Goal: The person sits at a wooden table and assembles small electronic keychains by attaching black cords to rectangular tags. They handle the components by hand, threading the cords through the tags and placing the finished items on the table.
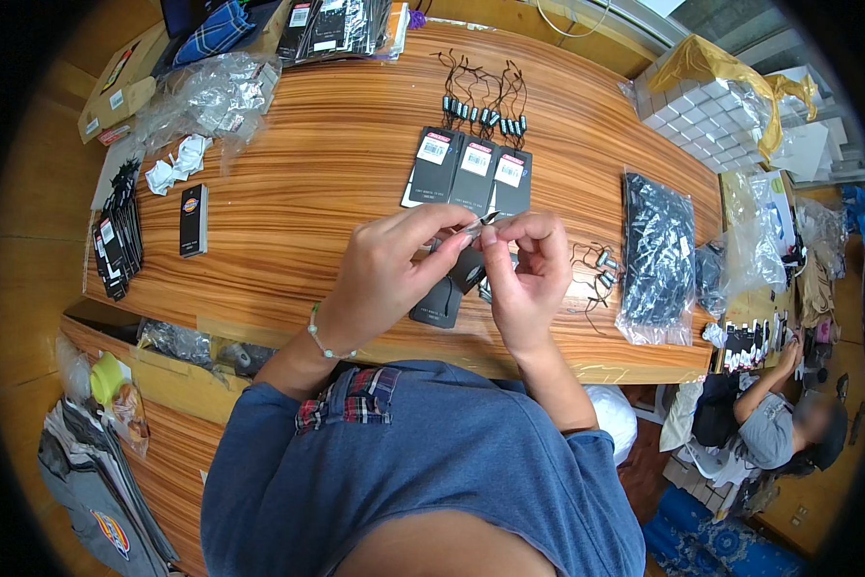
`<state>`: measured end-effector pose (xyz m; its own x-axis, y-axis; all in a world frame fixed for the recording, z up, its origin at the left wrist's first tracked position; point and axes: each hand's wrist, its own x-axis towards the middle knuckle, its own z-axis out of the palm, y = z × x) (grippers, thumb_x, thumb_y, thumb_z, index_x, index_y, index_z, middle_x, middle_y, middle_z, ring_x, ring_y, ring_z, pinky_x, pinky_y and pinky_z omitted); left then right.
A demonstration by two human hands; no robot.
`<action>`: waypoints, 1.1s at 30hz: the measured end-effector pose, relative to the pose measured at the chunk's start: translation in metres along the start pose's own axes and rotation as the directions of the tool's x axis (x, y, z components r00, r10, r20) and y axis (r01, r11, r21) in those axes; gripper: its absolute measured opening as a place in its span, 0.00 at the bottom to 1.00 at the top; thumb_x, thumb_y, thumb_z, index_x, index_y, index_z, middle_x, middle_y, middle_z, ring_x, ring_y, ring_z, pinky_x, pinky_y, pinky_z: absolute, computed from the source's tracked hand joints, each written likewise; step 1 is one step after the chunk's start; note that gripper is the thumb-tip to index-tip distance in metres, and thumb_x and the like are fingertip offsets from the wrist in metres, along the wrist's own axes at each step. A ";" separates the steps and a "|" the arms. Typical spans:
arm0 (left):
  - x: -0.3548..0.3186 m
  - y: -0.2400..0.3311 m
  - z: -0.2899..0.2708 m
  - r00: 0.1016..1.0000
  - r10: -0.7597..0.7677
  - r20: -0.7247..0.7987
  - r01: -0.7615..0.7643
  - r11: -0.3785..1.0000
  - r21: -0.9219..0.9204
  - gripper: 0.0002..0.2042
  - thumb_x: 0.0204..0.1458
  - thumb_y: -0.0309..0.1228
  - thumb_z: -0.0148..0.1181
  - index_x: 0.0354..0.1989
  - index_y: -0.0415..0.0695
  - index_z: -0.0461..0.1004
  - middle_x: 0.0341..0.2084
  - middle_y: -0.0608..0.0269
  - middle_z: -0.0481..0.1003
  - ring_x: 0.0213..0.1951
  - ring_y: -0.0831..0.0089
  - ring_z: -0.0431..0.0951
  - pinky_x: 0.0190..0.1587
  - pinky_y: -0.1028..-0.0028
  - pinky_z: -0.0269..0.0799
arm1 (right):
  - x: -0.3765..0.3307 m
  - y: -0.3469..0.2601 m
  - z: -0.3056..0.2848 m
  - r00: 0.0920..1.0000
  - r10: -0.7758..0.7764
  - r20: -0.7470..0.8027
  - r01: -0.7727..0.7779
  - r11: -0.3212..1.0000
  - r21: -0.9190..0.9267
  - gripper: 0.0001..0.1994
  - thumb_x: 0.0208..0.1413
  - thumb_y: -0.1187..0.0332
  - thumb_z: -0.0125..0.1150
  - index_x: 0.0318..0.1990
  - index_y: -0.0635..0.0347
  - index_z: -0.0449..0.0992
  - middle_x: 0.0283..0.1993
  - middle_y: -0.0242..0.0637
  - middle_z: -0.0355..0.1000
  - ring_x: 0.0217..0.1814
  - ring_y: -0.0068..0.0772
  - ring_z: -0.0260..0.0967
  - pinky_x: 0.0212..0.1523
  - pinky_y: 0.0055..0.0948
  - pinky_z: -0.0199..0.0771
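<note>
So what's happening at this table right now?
A person at a wooden table has both hands raised together: the left hand and right hand pinch a small string fastener between their fingertips, with dark hang tags dangling just below. Three more black tags lie in a row further up the table, beside loose string loops and a clear bag of dark pieces.

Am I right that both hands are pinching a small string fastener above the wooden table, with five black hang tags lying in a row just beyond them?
Not quite: the head view shows three black hang tags in that row, not five. The rest holds: the left hand and right hand pinch a small string fastener above the wooden table.
</note>
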<state>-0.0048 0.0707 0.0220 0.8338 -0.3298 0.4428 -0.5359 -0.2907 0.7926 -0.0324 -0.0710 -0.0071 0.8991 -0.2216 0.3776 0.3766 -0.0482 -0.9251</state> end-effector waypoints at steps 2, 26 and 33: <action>0.000 0.000 0.002 1.000 -0.030 -0.003 0.030 0.999 -0.042 0.07 0.46 0.23 0.58 0.35 0.39 0.72 0.28 0.58 0.76 0.30 0.70 0.78 0.28 0.76 0.75 | -0.002 0.003 0.003 1.000 0.001 -0.025 0.000 0.999 0.052 0.06 0.48 0.84 0.54 0.30 0.66 0.65 0.29 0.34 0.66 0.32 0.19 0.65 0.35 0.17 0.66; 0.003 -0.013 0.002 0.976 0.219 -0.009 -0.214 0.959 0.185 0.08 0.40 0.24 0.60 0.32 0.44 0.76 0.26 0.65 0.73 0.29 0.71 0.74 0.30 0.75 0.70 | 0.020 -0.008 -0.016 0.885 0.345 0.311 -0.418 0.884 0.209 0.09 0.53 0.78 0.52 0.42 0.66 0.65 0.35 0.35 0.71 0.37 0.20 0.69 0.38 0.18 0.68; 0.010 -0.014 -0.010 0.871 0.478 0.118 -0.476 0.757 0.448 0.07 0.38 0.29 0.58 0.29 0.51 0.77 0.27 0.73 0.72 0.35 0.76 0.73 0.41 0.67 0.68 | 0.020 -0.003 -0.029 0.832 0.348 0.432 -0.511 0.784 0.352 0.05 0.55 0.75 0.52 0.38 0.64 0.69 0.35 0.33 0.72 0.38 0.17 0.67 0.40 0.15 0.64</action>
<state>0.0119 0.0810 0.0198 0.4542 -0.5317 0.7148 -0.8618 -0.4655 0.2013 -0.0218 -0.1032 0.0021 0.9755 0.2198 0.0094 -0.0856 0.4183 -0.9043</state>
